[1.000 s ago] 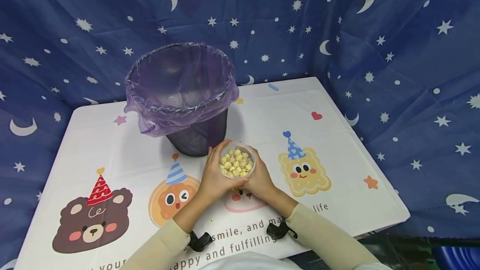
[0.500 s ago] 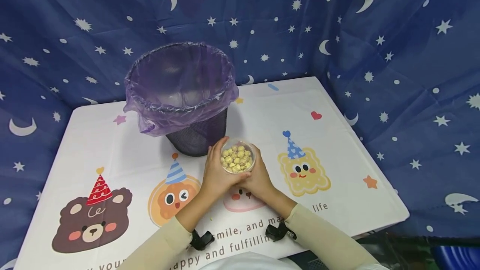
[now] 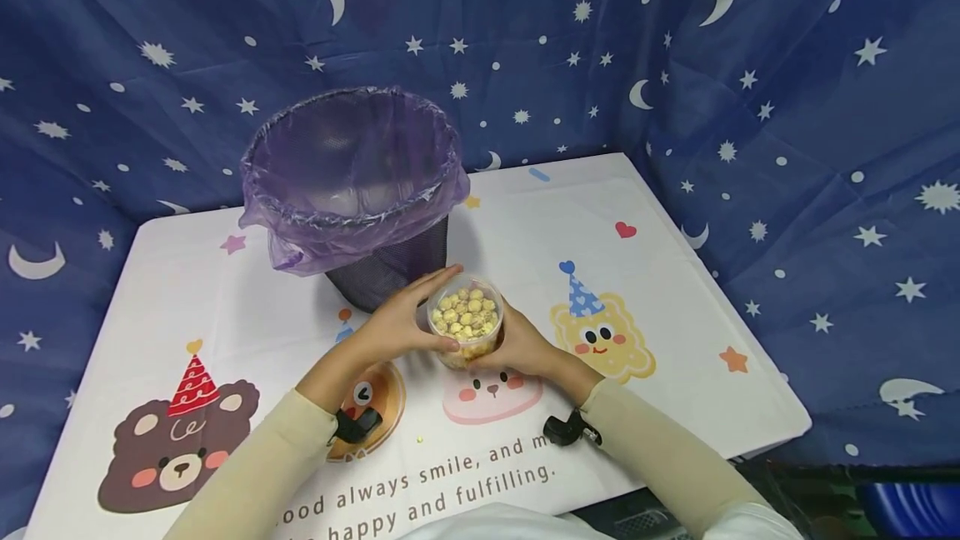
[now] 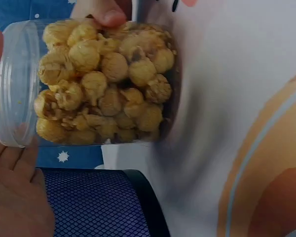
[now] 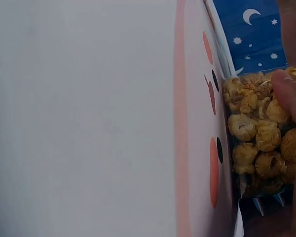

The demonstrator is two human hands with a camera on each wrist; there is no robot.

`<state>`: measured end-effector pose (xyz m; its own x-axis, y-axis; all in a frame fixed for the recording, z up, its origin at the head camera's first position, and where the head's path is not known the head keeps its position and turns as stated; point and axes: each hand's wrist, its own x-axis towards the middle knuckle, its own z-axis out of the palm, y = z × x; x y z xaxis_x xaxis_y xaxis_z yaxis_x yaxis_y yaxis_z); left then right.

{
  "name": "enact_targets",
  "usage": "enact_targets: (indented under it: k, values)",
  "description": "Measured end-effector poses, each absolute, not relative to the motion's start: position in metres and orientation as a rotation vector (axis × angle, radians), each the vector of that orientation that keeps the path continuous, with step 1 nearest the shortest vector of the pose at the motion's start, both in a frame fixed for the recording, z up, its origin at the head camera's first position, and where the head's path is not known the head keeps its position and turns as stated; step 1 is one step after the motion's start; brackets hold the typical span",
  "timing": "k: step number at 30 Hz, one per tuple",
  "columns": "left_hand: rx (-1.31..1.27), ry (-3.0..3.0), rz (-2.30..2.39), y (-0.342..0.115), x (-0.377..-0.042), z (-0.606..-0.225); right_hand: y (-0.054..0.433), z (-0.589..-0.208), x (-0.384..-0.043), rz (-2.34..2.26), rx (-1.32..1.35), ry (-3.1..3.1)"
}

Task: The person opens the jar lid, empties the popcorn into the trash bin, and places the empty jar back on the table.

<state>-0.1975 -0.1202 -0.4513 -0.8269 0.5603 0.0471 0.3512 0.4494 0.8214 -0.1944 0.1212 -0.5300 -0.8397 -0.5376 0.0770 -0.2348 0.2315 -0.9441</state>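
Observation:
A clear, lidless plastic jar (image 3: 476,350) of yellow popcorn (image 3: 467,312) stands upright by the bin, its base at the tabletop. Around its right side curls my right hand (image 3: 525,344), which holds it; in the right wrist view the thumb (image 5: 291,94) presses the jar wall. My left hand (image 3: 397,322) is spread at the jar's left, with extended fingers beside the rim and the thumb near its front edge. In the left wrist view those fingers (image 4: 15,163) lie straight at the jar's mouth. Whether they touch it I cannot tell.
Behind the hands stands a dark mesh bin (image 3: 390,265) with a purple liner bag (image 3: 337,244) folded over its rim. A printed white cloth (image 3: 660,415) covers the table, and a tiny yellow crumb (image 3: 420,440) lies near its front. A blue star-patterned curtain (image 3: 525,23) hangs behind.
Both hands were wrapped round the jar before. My left hand has loosened and spread away to the left, its forearm swinging outward. My right hand stays on the jar.

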Motion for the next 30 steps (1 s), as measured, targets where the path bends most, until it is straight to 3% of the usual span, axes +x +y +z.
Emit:
enact_targets:
  k: [20, 30]
  values:
    - [0.562, 2.936, 1.383, -0.093, -0.165, -0.469, 0.110, -0.526, -0.177, -1.629, -0.499, 2.472]
    - [0.859, 2.410, 1.209, -0.127, -0.198, -0.445, 0.127, -0.517, -0.187, -1.504, -0.688, 2.222]
